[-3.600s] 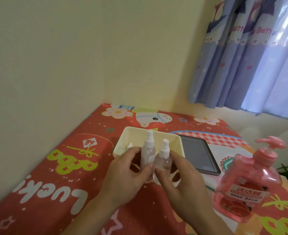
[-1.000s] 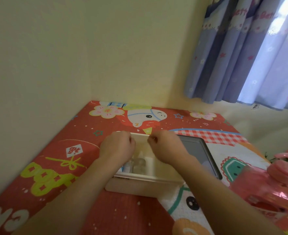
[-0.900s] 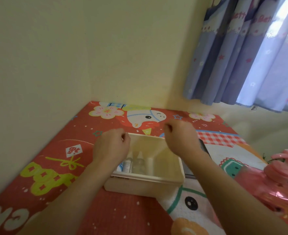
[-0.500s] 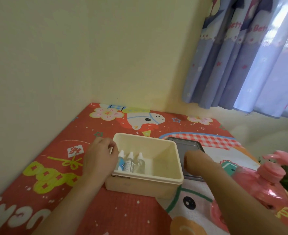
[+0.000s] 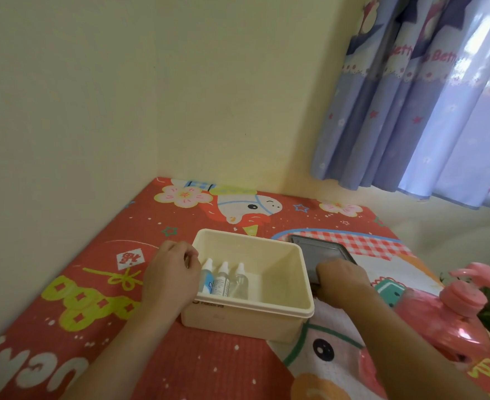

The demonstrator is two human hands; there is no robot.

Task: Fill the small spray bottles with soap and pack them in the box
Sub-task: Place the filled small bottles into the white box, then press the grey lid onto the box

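Three spray bottles (image 5: 223,280) fill the box's (image 5: 255,308) left end; its right half lies open from above.

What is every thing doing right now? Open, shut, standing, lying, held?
Cream plastic box: open, no lid on.
Three small clear spray bottles: capped, lying side by side inside the box at its left end.
Dark flat lid: flat on the mat, right hand on its near edge.
Pink pump soap bottle: upright, untouched.
Left hand: resting at the box's left wall.
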